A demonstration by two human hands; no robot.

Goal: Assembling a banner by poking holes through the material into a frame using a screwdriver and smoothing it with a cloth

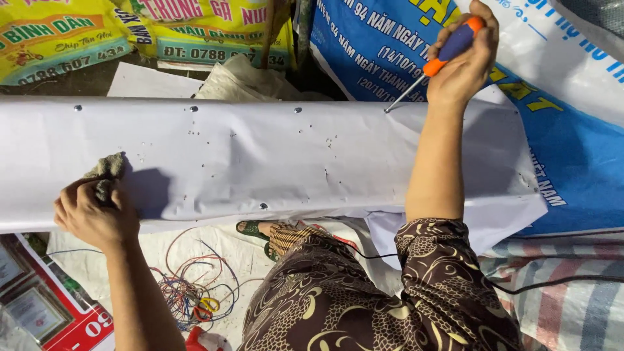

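A long white sheet (273, 156), stretched flat and studded with small metal screws, runs across the view. My right hand (463, 65) grips a screwdriver (442, 55) with an orange and blue handle; its tip touches the sheet's far edge near a screw. My left hand (94, 214) rests at the sheet's near left edge and holds a grey rag (107, 170) against the surface.
Printed blue and white banners (572, 143) lie to the right, yellow printed sacks (58, 36) at the back. Below the sheet lie a tangle of coloured wires (188, 286), a black cable (552, 283), framed pictures (32, 305), and my sandalled foot (257, 229).
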